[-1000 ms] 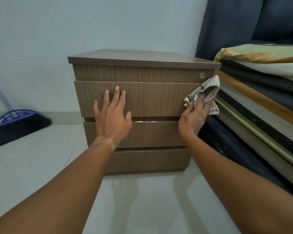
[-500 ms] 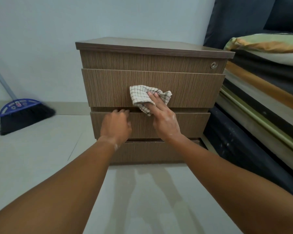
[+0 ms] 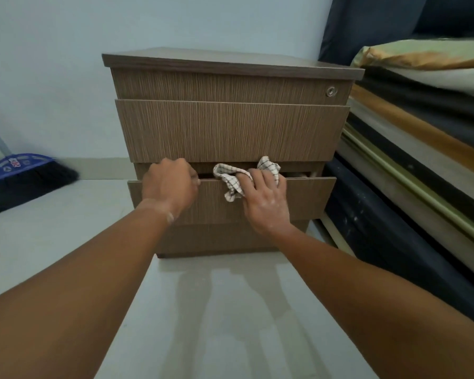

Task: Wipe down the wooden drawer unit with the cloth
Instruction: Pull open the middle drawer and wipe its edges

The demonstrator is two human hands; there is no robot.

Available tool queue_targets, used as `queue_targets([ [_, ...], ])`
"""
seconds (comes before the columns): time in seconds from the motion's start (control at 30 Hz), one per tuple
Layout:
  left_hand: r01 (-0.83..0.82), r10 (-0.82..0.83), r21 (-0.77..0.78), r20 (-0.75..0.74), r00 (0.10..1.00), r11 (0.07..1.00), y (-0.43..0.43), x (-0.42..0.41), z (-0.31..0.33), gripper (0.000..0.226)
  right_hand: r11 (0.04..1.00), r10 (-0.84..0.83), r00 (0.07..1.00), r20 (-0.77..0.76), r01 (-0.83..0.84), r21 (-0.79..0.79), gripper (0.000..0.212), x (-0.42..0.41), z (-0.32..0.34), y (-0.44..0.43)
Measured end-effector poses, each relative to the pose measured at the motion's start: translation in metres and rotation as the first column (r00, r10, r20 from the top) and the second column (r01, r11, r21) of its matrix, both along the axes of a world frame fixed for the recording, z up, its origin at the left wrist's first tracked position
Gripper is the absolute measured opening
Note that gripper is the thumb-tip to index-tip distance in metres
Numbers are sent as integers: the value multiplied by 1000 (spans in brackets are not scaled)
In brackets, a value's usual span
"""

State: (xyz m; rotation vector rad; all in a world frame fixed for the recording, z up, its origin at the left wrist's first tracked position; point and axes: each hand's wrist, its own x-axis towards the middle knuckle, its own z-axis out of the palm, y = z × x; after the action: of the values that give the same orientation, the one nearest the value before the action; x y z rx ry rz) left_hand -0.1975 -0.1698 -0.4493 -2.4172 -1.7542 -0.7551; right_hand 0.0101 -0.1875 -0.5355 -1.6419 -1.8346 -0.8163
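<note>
Pale blue-grey wall and a light tiled floor frame the scene, with a stack of dark, orange and cream striped mattresses filling the right side under a dark navy curtain. Standing on the floor against the wall, just beside the mattresses, is the brown wood-grain drawer unit with a flat overhanging top; its upper front panel carries a small round silver lock near the right end. Below the wide closed drawer, the middle drawer is pulled out a little, leaving a dark gap along its top edge. Far left on the floor, well apart from the unit, leans a broom with black bristles and a blue plastic head. Two bare forearms reach in from the bottom corners. The left hand has its fingers curled closed over the top edge of the middle drawer's front. The right hand rests on the same edge near the middle, its fingers bunched around a crumpled white cloth with a thin dark check, which drapes over the drawer's lip and hangs slightly down its front.
</note>
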Motion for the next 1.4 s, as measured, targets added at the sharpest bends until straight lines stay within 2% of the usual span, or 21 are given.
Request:
queue_targets([
  [0.17,34,-34,-13,8,999,999,1,14,0,27,975,-224,967,-119,222,-31,33,68,-8,-20],
  [0.3,131,-130,-19,75,989,991,0,35,-3,24,921,-381,874,-302,386,-46,38,99,-15,-31],
  [0.43,165,-166,16,138,976,986,2,53,-8,19,936,-307,783,-541,351,-24,44,99,-25,-33],
  [0.5,176,-176,15,173,969,984,5,54,-9,20,944,-226,682,-695,329,16,48,87,-25,-30],
  [0.6,198,-202,38,165,965,979,8,51,-9,22,925,-169,472,-865,378,26,52,65,-19,-26],
  [0.7,207,-212,48,163,964,977,11,50,-10,23,912,-169,198,-966,404,-77,46,56,-19,-20],
  [0.73,211,-215,42,168,962,977,12,49,-11,22,900,-198,129,-972,418,-128,40,55,-19,-20],
  [0.77,218,-221,35,178,959,975,13,48,-11,22,888,-226,104,-969,431,-161,34,54,-17,-20],
  [0.8,228,-229,28,189,955,973,14,46,-12,21,882,-236,120,-964,443,-161,27,55,-14,-20],
  [0.87,259,-259,26,210,943,965,15,40,-15,21,883,-233,232,-944,457,-106,21,59,-2,-22],
  [0.9,273,-275,39,212,938,961,15,37,-16,21,895,-224,325,-919,441,-63,20,62,4,-24],
  [0.97,288,-299,79,198,934,954,16,30,-18,21,935,-215,582,-784,354,7,21,67,12,-27],
  [1.03,297,-314,110,188,931,948,19,23,-19,20,953,-266,760,-593,298,-45,23,63,18,-26],
  [1.1,291,-313,140,171,934,946,21,15,-19,21,924,-378,782,-496,349,-155,28,46,27,-18],
  [1.2,252,-285,201,159,945,947,23,4,-21,24,847,-531,697,-482,419,-328,37,10,42,-1],
  [1.3,224,-265,245,149,953,943,24,-7,-24,25,836,-548,658,-517,426,-345,37,-22,45,9],
  [1.4,186,-231,272,143,962,944,26,-19,-26,25,868,-494,714,-496,376,-324,39,-60,42,12],
])
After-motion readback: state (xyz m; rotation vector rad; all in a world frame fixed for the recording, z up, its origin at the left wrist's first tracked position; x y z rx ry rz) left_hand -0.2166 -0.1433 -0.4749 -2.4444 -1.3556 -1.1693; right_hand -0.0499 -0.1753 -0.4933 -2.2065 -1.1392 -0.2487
